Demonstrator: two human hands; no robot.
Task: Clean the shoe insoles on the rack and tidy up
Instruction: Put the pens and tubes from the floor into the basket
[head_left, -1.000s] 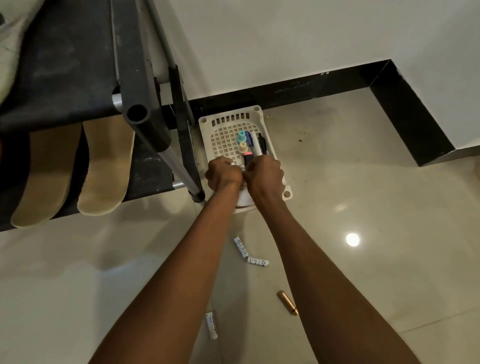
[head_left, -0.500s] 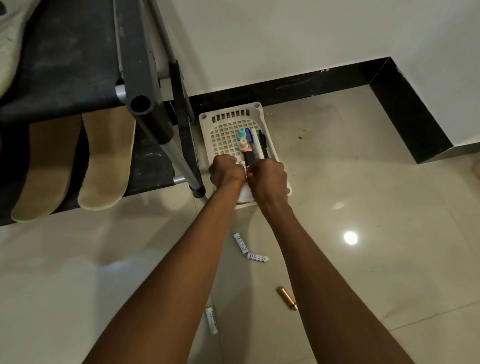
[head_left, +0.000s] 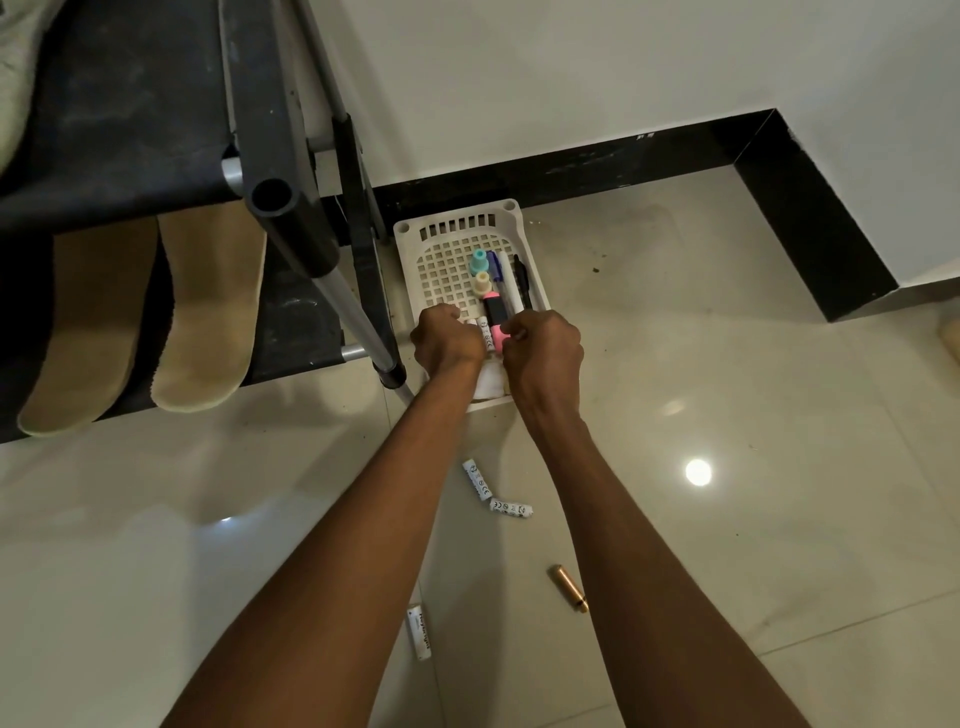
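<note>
Two tan insoles lie side by side on the black lower shelf of the shoe rack, at the left. A white plastic basket stands on the floor beside the rack's leg. Both my hands are inside its near end, fingers curled. My left hand grips white batteries. My right hand pinches the pink end of a highlighter. The fingertips are hidden behind the knuckles. Pens and two small capped bottles lie further back in the basket.
Three white batteries and a copper-coloured tube lie loose on the glossy tile floor between my forearms. A white wall with a black skirting runs behind the basket and turns a corner at the right.
My hands have stayed together in the near end of the basket, shifting only slightly. White batteries now show between them beside the pink highlighter.
</note>
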